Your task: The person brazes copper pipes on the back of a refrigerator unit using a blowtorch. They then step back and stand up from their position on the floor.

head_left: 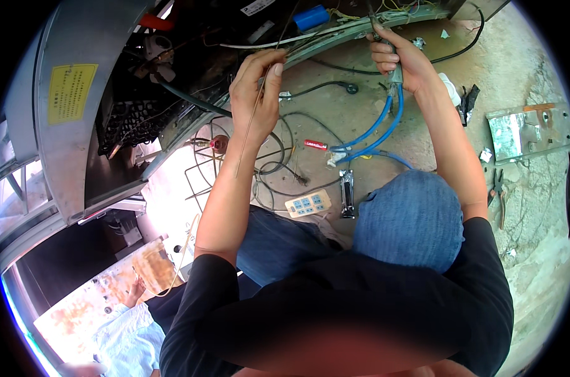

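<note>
My left hand (257,91) reaches to the edge of an open metal housing, thumb and fingers pinched around a thin brown rod (250,129). One end of the rod trails back along my forearm; its other end runs up into the dark interior. Farther right, my right hand (405,60) wraps round a grey-green torch handle (395,76). Two blue hoses (385,129) hang from the handle's lower end, and its top points into the housing. A blue cylinder (311,18) lies inside the housing, between my hands, near loose wires (398,9).
On the floor lie a beige power strip (308,203), a black-and-silver pack (347,193), a small red item (315,144) and tangled black cables (278,164). Pliers (498,188) and a metal plate (530,133) are at right. Another person's hand (135,291) shows at lower left.
</note>
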### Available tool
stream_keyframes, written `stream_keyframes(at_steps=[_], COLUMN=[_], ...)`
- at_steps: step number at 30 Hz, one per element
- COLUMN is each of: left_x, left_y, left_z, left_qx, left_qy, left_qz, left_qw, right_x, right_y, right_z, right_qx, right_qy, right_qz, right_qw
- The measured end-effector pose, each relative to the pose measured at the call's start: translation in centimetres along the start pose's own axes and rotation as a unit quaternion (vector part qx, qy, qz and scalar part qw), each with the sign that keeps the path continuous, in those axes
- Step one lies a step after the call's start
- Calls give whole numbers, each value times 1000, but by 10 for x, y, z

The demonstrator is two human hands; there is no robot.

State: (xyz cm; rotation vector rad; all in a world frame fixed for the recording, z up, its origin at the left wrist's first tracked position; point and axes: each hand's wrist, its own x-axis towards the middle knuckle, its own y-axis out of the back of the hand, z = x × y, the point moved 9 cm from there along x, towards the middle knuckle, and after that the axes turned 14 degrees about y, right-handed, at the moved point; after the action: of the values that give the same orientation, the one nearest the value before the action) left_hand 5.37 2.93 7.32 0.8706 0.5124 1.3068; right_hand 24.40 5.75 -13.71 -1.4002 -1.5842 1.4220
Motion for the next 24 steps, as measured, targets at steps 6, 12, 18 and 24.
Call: stream_keyframes(at_steps=[6,12,18,24], left_x=[8,14,14,14], left_y=[-5,-13,-14,-15], left_z=[-16,-24,-20,-22], left_qx=[-29,-45,-16,-15], left_qy=[23,33,21,12], left_qz=[7,12,10,11], left_qw=[999,998,1000,1000], right_x=[4,3,0,4], right_y=[2,-1,0,0], right_z=[3,2,0,1], right_qx=[-2,-5,-7,2], right_qy=[-24,-30,-29,-38], right_qz=[-19,-21,-21,-28], right_qw=[1000,999,999,999])
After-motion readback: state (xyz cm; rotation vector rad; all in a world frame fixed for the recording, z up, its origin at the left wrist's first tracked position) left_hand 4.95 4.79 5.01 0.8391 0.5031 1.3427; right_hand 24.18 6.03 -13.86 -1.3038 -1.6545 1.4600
